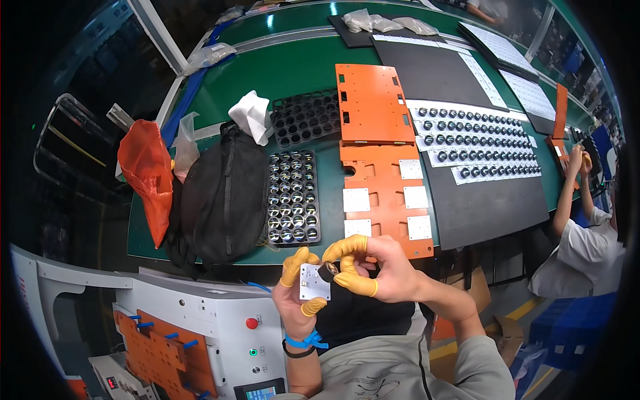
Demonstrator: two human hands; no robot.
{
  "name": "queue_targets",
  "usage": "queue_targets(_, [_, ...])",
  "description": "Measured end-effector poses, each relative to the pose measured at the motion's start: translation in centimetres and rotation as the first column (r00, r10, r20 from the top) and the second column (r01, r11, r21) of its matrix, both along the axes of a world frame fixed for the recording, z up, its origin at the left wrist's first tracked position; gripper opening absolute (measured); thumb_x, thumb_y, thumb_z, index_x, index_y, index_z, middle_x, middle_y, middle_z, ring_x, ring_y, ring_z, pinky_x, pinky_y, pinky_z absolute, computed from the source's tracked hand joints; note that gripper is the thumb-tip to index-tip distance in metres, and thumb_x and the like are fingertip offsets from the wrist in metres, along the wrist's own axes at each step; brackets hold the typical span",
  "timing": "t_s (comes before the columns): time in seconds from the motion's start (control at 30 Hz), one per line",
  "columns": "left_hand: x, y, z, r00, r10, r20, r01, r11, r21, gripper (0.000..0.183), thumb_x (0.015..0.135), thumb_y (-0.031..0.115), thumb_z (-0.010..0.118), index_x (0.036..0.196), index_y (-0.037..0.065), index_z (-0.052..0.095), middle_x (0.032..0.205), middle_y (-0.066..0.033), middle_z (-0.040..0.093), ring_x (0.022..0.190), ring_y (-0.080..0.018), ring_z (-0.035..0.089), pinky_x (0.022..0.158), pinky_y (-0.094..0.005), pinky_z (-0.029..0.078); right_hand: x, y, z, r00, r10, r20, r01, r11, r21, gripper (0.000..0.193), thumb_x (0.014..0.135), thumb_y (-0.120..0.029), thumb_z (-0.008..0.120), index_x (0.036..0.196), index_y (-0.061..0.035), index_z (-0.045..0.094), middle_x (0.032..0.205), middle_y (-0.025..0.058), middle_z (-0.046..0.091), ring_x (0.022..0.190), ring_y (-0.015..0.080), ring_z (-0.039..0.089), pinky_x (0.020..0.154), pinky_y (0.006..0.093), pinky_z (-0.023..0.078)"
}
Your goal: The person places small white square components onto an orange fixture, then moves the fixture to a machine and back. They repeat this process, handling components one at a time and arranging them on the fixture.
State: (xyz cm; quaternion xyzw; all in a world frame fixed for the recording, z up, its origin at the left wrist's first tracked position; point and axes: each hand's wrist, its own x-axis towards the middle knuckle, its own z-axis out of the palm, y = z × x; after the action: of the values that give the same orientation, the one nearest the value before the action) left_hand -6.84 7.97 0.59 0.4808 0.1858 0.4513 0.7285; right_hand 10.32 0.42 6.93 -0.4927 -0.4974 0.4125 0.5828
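1. Board (315, 283), white, square: before the torso, clamped in the left hand's (291, 303) yellow-covered fingers.
2. Lens (327, 271), black, round: pinched in the right hand (387, 267), at the board's upper right; contact cannot be told.
3. Bag (230, 193), black: on the green table (150, 230).
4. Tray (316, 167), filled with lenses: right of bag.
5. Fixture (388, 213), orange: five white boards on it.
6. Lens-bearing strips (480, 147), white: right of fixture.
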Motion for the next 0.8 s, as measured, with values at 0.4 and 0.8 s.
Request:
queue_targets(0.4, [0.6,-0.4,0.7,0.996,0.010,-0.090,-0.006,0.999,0.042,0.093,0.075,0.053,0.085,0.136,-0.009,0.053,0.124,-0.0124,0.062,0.111,-0.0201,0.062,0.097,-0.0359,0.050,0.4,-0.2,-1.6,0.985,0.027,-0.171,-0.034,0.999,-0.041,0.033,0.094,-0.006,0.070,0.126,0.0011,0.065,0.094,0.0017,0.066,0.079,0.0037,0.056,0.069,0.0200,0.047])
queue_targets(0.8, [0.4,0.0,1.2,0.956,-0.292,0.032,0.286,0.897,-0.339,0.096,0.085,0.060,0.072,0.140,-0.014,0.046,0.123,-0.0155,0.065,0.110,-0.0213,0.066,0.096,-0.0336,0.053,1.5,-0.4,-2.6,0.966,0.071,0.248,-0.106,0.986,0.131,0.033,0.085,-0.006,0.076,0.117,-0.0007,0.071,0.093,0.0147,0.072,0.076,0.0263,0.069,0.070,0.0349,0.054])
